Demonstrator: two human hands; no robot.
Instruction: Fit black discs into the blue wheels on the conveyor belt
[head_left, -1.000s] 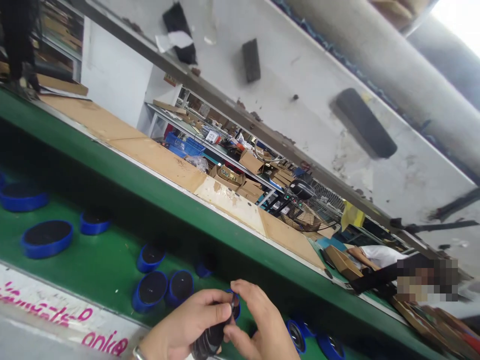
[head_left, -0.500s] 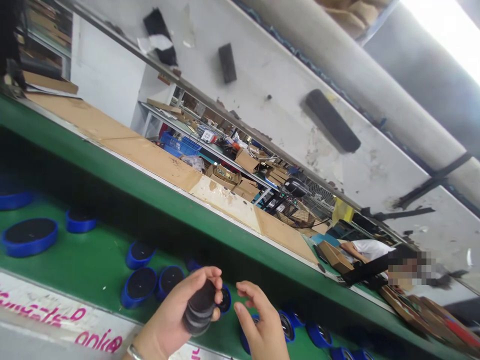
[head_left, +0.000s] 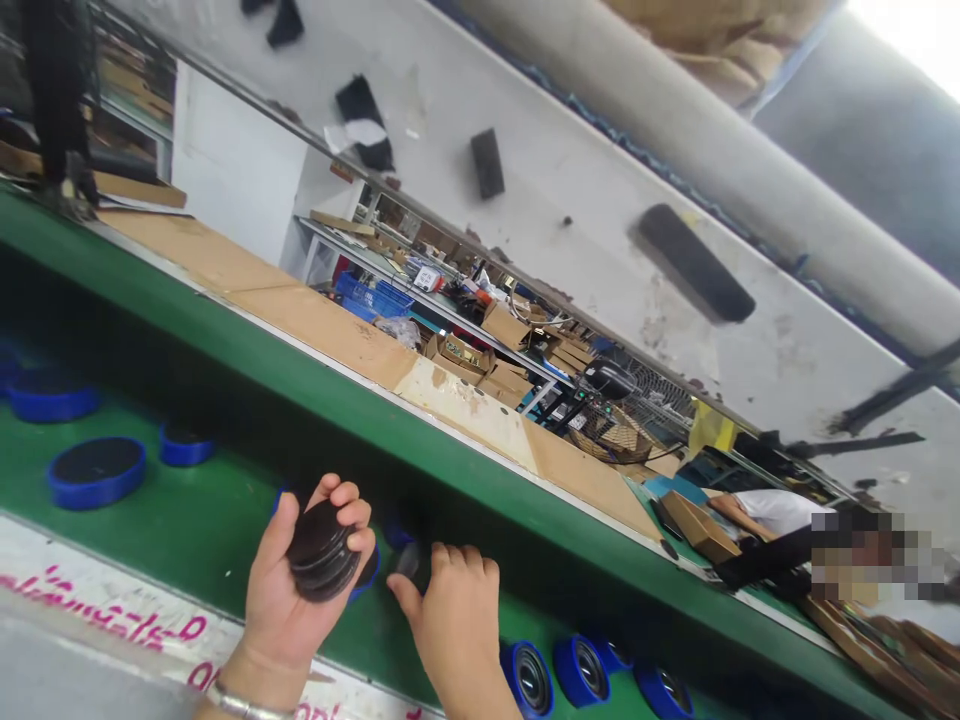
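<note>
Left hand (head_left: 296, 600) wrapped right round a stack of black discs (head_left: 324, 550) — right hand (head_left: 457, 625) curled over a single dark disc (head_left: 411, 565). Black-topped blue cups (head_left: 97, 472) along the green bench (head_left: 210, 500) look done — bare speaker cones (head_left: 529, 680) left at its lower edge.

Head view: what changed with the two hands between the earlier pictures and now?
The left hand moved the stack of black discs up and left, still gripping it. The right hand moved left and closed over a dark round piece. The blue-rimmed pieces on the green bench stayed put.
</note>
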